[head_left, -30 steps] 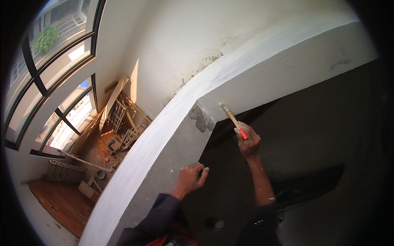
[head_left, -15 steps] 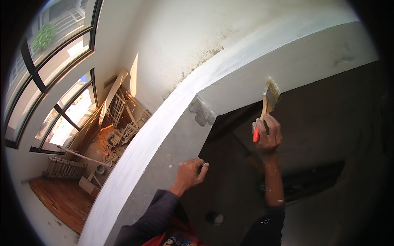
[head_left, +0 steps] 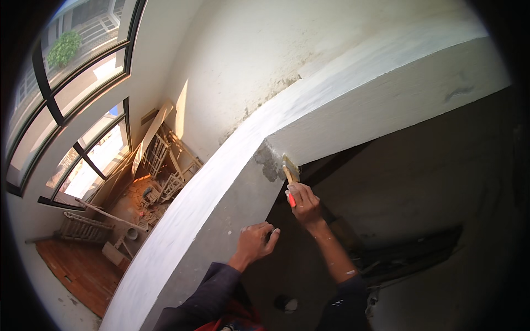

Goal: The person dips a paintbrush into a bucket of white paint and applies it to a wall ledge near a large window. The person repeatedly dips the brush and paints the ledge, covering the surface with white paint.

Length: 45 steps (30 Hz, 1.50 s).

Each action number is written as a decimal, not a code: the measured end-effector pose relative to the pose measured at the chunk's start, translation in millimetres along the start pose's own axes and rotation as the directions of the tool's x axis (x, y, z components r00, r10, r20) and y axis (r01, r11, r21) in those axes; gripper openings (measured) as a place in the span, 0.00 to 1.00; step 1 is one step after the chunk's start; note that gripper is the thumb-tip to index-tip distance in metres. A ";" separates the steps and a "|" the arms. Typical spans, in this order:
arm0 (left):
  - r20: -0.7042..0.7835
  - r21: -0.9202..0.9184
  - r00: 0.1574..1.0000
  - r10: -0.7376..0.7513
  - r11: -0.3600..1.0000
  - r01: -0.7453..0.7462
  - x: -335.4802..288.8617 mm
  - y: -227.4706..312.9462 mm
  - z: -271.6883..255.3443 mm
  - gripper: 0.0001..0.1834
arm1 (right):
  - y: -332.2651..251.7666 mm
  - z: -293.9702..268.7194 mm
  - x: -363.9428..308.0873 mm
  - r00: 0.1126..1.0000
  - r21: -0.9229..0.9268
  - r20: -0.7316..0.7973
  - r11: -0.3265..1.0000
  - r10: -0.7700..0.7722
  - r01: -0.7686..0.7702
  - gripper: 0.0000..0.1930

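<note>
My right hand (head_left: 304, 203) grips a paintbrush (head_left: 291, 172) by its wooden handle, which has a red end. The pale bristles touch the inner corner where the grey painted face (head_left: 386, 105) meets the darker grey face (head_left: 221, 212). Beside the brush, a rough dark patch (head_left: 269, 161) marks that corner. My left hand (head_left: 255, 244) is closed, its fingers curled at the lower edge of the darker grey face; what they hold, if anything, is hidden. Along both faces runs a white top ledge (head_left: 182, 220).
Far below on the left, wooden ladders (head_left: 156, 153), planks and rubble lie on a floor near a bucket (head_left: 132, 234). Dark-framed windows (head_left: 88, 149) line the left wall. Under my hands is a dark, deep space (head_left: 386, 187).
My right hand has moved left and down with the paintbrush, from the long grey face to the inner corner. My left hand has stayed nearly in place.
</note>
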State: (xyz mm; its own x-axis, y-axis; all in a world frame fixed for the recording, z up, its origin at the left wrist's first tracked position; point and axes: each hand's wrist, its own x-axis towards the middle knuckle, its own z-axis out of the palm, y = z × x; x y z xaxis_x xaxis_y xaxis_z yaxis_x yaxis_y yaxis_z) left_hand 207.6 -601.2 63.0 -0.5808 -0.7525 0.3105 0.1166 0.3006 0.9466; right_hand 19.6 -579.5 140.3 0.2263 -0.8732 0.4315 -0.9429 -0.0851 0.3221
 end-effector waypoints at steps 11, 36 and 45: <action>-0.028 0.012 1.000 -0.002 1.000 0.003 -1.1 1.2 2.1 0.14 | 72.4 -162.9 85.3 0.977 -0.148 -0.210 0.989 -0.043 0.012 0.09; 0.014 0.005 0.999 -0.032 0.999 0.032 -2.1 0.1 -2.0 0.13 | -8.8 -9.0 67.3 0.985 -0.167 0.025 0.971 -0.169 0.171 0.11; -0.035 -0.003 0.999 -0.003 1.000 0.003 -3.5 -3.0 1.1 0.11 | 37.5 -43.8 87.6 0.998 -0.022 -0.059 1.000 0.002 -0.003 0.11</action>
State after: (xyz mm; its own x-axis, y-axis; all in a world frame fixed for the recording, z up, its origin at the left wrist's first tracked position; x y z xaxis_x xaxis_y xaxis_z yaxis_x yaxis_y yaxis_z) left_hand 208.4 -598.9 59.0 -0.5530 -0.7733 0.3103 0.1174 0.2964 0.9478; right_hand 14.8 -638.2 227.1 0.2387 -0.8435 0.4811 -0.9380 -0.0721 0.3390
